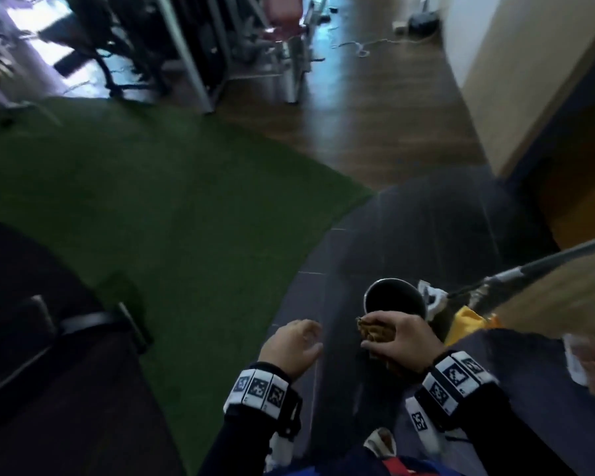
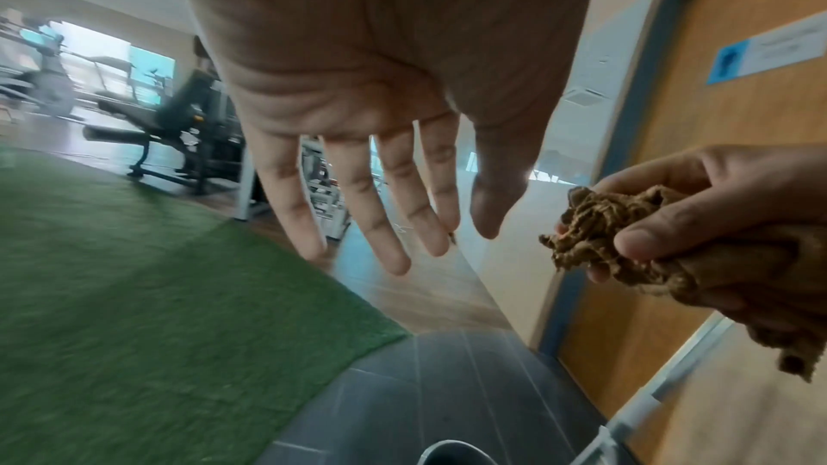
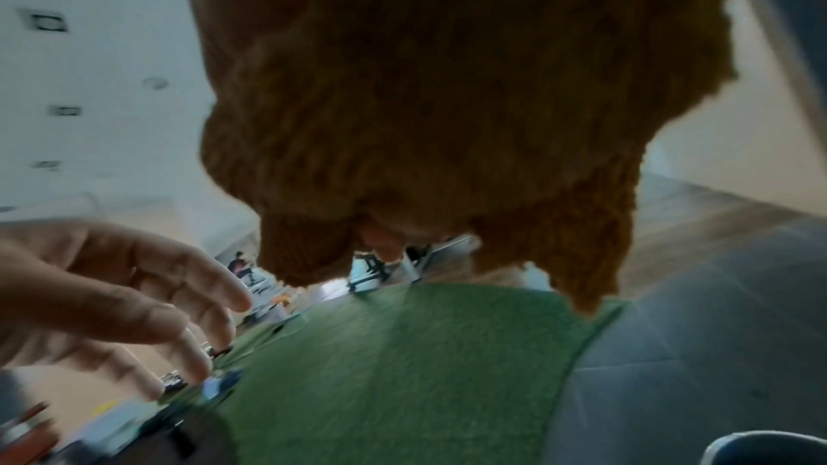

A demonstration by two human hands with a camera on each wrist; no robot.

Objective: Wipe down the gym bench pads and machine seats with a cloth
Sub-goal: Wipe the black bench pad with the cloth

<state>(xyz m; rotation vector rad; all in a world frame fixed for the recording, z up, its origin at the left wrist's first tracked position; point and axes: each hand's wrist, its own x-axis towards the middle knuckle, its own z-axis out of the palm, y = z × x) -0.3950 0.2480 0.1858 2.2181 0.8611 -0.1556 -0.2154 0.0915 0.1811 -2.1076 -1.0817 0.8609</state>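
My right hand [image 1: 395, 341] grips a bunched brown cloth [image 1: 375, 333], held low in front of me just above a dark round metal cup [image 1: 394, 298] on the grey tiled floor. The cloth [image 2: 595, 228] shows pinched between thumb and fingers in the left wrist view, and it fills the top of the right wrist view as a brown mass [image 3: 447, 101]. My left hand [image 1: 294, 345] hovers beside it, empty, its fingers [image 2: 380, 225] spread and straight. A dark padded bench [image 2: 152, 122] stands far off across the green turf. A black pad [image 1: 24, 304] lies at my near left.
Green turf [image 1: 158, 201] covers the floor to the left, dark wood flooring [image 1: 375, 125] beyond it. Gym machines [image 1: 282, 46] stand at the back. A wooden door [image 2: 716, 119] and cream wall are on the right. A mop handle [image 1: 547, 262] and a yellow item [image 1: 468, 324] lie near the cup.
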